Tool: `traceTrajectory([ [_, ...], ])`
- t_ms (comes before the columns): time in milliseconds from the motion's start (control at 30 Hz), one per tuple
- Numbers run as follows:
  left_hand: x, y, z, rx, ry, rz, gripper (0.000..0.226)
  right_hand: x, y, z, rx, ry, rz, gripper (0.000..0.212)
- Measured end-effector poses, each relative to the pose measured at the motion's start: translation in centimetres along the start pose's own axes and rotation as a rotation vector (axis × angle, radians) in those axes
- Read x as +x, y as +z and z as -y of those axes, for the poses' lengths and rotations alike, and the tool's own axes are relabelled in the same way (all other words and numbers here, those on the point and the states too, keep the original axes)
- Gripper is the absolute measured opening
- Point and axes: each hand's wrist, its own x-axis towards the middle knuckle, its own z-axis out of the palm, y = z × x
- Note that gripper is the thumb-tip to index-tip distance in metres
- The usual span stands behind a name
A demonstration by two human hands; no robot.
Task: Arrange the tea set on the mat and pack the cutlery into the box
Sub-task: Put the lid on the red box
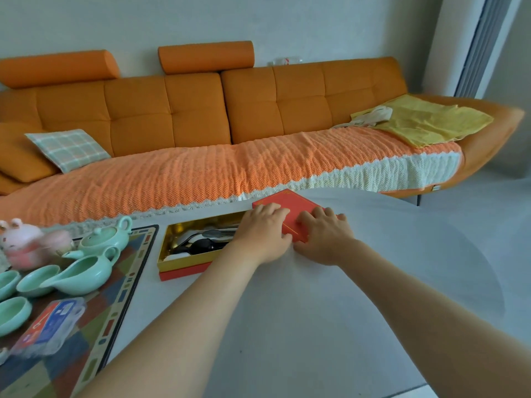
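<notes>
The left hand (pixel 263 234) and the right hand (pixel 324 237) are clamped on the red lid (pixel 290 204), held at the right end of the open box (pixel 184 274); cutlery (pixel 201 239) is laid inside.

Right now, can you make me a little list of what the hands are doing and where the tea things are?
left hand: holds the red lid, fingers on top
right hand: holds the same lid
red lid: off the box, just to its right
box: open, on the white table
cutlery: lying inside the box
on the mat: green teapot, pitcher, cups, plastic case
left of the teapot: pink plush toy
</notes>
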Motion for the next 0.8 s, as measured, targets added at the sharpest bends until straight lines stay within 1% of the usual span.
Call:
traceTrajectory([
  [100,1.6,0.3,-1.5,0.040,0.017,0.078,0.051,-0.6,-1.0,-2.0,0.002,0.009,0.011,0.064],
  [200,2.6,0.9,-3.1,0.030,0.023,0.186,0.039,-1.1,-0.9,-3.5,0.160,0.088,0.026,0.073],
  [267,2.9,1.5,-3.8,-0.038,0.023,0.209,0.042,-1.5,-0.7,-4.3,0.282,0.159,0.055,0.087],
  [333,3.0,1.9,-4.0,-0.089,0.018,0.205,0.047,-1.7,-0.7,-4.8,0.310,0.202,0.083,0.103],
  [400,3.0,1.9,-4.0,-0.093,0.026,0.198,0.052,-1.7,-0.8,-5.1,0.309,0.223,0.070,0.111],
  [467,2.8,1.7,-3.7,-0.073,0.041,0.162,0.056,-1.6,-0.9,-5.3,0.324,0.233,0.025,0.112],
  [567,2.4,1.0,-2.9,-0.076,0.034,0.043,0.058,-1.6,-1.3,-5.5,0.365,0.255,-0.048,0.108],
  [667,1.7,-0.1,-1.5,-0.069,0.007,-0.044,0.060,-1.4,-2.2,-5.0,0.470,0.274,-0.111,0.103],
  [733,0.8,-1.0,-0.3,-0.048,-0.018,-0.089,0.061,-1.2,-2.8,-3.9,0.555,0.236,-0.122,0.099],
  [800,-0.5,-1.7,1.2,-0.043,-0.042,-0.167,0.058,-1.0,-3.3,-2.4,0.625,0.154,-0.085,0.094],
])
